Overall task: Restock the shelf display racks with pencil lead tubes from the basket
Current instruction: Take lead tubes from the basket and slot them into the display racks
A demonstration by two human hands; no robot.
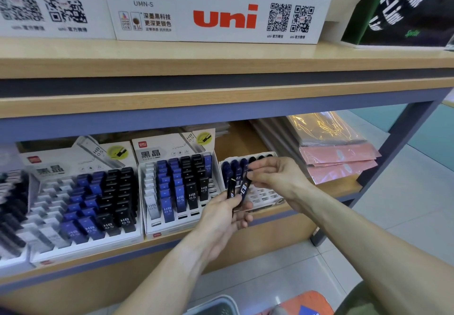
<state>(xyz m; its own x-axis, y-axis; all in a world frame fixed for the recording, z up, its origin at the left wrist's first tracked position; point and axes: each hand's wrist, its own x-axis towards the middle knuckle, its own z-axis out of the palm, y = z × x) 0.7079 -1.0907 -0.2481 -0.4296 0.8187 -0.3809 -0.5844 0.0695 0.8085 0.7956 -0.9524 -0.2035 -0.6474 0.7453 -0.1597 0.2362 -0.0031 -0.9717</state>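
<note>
tubes [242,190]: two dark, "03" print | tilted before rack [260,192] | basket [216,307]: grey, perhaps mesh

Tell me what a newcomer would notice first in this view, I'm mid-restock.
Probably the big red uni logo on the white box on the top shelf. Next, the two hands at centre: the left hand holds a few dark lead tubes while the right hand pinches the top of one, just in front of the small rack on the lower shelf. Left of them stand two fuller racks of blue, black and white tubes.
</note>
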